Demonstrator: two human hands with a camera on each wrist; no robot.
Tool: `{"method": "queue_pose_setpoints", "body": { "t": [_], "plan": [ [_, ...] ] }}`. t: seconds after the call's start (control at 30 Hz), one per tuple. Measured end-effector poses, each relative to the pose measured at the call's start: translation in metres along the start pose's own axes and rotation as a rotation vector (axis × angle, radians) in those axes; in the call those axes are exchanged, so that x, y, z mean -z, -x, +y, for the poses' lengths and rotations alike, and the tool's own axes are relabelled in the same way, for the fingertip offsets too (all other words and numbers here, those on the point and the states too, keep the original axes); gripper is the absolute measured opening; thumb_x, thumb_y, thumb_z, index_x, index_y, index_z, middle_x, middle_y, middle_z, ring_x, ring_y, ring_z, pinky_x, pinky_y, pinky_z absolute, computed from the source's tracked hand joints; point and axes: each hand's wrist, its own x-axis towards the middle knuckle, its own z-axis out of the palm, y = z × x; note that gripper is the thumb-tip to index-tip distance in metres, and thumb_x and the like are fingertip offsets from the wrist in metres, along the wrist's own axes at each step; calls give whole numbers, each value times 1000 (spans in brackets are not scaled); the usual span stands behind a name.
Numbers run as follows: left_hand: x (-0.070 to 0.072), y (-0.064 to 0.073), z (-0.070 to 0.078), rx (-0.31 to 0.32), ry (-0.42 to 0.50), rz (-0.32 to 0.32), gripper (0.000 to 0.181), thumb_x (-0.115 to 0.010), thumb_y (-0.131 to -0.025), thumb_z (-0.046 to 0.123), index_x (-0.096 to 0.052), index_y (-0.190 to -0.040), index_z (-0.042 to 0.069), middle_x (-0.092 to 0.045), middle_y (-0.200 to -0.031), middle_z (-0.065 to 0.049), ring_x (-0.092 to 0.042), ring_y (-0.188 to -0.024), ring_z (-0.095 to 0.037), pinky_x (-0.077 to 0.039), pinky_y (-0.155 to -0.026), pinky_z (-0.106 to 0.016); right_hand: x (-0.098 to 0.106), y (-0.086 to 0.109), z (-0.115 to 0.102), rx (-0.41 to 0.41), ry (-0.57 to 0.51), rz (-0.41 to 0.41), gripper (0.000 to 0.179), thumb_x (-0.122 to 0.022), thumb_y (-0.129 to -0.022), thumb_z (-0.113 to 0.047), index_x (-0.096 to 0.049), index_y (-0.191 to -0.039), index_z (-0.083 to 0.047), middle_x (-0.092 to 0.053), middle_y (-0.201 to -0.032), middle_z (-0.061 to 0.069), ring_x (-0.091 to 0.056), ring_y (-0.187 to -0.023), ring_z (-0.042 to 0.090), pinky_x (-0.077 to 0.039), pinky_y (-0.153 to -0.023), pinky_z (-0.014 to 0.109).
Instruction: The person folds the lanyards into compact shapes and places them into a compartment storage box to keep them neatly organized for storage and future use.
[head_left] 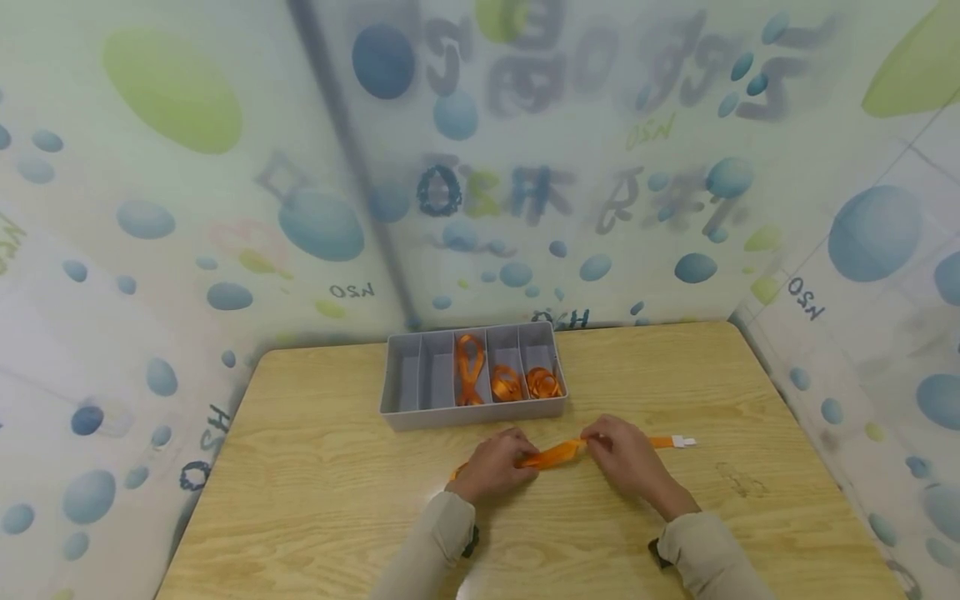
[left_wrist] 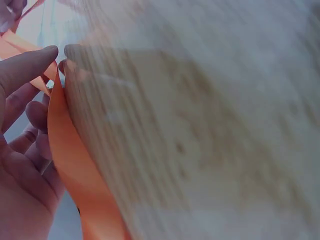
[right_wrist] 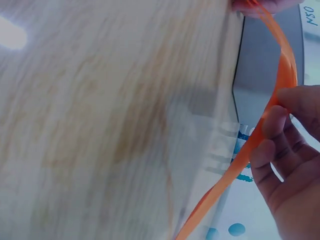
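An orange lanyard (head_left: pixel 558 456) stretches between the two hands above the table, its flat strap partly twisted. My left hand (head_left: pixel 497 465) pinches it between thumb and fingers; in the left wrist view a length of the strap (left_wrist: pixel 82 170) hangs past the fingers. Farther right, my right hand (head_left: pixel 626 458) pinches the same lanyard, with thumb and fingertips on the strap (right_wrist: pixel 250 142) in the right wrist view. Beyond that hand the lanyard ends in a white clip (head_left: pixel 684 442). The left end is partly hidden by the left hand.
Behind the hands stands a grey divided tray (head_left: pixel 472 414). Its three right compartments hold coiled or folded orange lanyards (head_left: pixel 469 371); the two left ones show bare floors. The wooden table (head_left: pixel 315 483) meets patterned walls at the back and sides.
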Motion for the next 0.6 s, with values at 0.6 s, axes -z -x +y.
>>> {"method": "queue_pose_setpoints", "body": {
  "t": [0.6],
  "plan": [
    [-2,-3,7,39,466,46,4,-75,-89,11,-74,-91,9,-66,-84,6,-52,-71,-3,-47,-66,-20,5,-6,-6,6,-77,95,15,-72,-85,-3,-71,-98,-10,-59,-79,-6,-46,-63,6,-43,-56,25]
  ]
}}
